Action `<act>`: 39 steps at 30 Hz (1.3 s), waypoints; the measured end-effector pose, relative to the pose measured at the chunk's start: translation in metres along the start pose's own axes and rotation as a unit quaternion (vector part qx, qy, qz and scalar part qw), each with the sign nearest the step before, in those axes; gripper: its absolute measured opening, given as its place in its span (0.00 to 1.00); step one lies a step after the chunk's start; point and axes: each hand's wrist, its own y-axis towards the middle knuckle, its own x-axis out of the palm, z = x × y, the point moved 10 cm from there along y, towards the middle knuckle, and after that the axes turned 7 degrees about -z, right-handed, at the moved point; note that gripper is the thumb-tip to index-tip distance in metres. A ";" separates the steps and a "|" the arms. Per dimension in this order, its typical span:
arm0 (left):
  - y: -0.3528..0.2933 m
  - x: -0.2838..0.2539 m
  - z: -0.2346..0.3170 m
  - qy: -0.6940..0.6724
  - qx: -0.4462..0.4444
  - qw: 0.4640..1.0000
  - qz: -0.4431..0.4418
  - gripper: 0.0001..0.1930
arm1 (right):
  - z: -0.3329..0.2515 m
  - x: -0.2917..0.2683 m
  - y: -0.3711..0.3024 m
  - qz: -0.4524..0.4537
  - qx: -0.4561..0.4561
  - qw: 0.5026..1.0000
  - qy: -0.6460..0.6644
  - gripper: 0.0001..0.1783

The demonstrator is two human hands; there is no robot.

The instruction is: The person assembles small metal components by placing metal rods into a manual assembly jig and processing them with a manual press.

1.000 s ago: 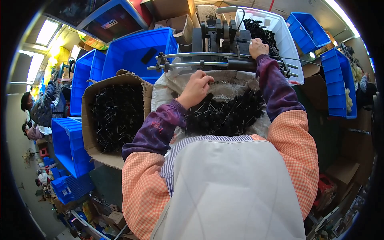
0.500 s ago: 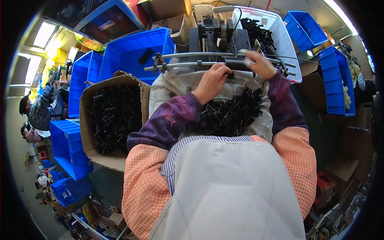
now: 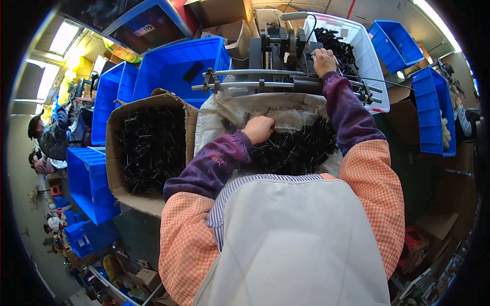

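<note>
Carton (image 3: 191,125) of black wire-stemmed brushes (image 3: 153,148)

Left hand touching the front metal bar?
Apart: the head view shows bare white sack between the left hand and the front metal bar.

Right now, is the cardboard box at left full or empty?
Seems mostly full: black wiry pieces span the cardboard box below its rim.

Bare left hand (image 3: 259,130) is hiding its own fingertips, leaving its grip unclear. Bare right hand (image 3: 324,62) is covering its contact spot on the black metal machine (image 3: 277,53). Lower edge is cropping the off-white apron (image 3: 296,245).
</note>
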 end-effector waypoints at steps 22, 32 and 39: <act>-0.009 -0.047 0.005 -0.106 -0.033 0.985 0.131 0.11 | 0.025 -0.013 -0.022 -0.056 0.113 0.991 -0.033 0.17; -0.011 -0.061 0.033 -0.139 0.062 0.968 0.199 0.08 | -0.042 0.010 -0.005 -0.056 0.100 0.993 -0.017 0.14; -0.021 -0.083 0.033 -0.115 0.081 0.960 0.243 0.09 | -0.031 0.002 -0.010 -0.066 0.114 0.991 -0.021 0.14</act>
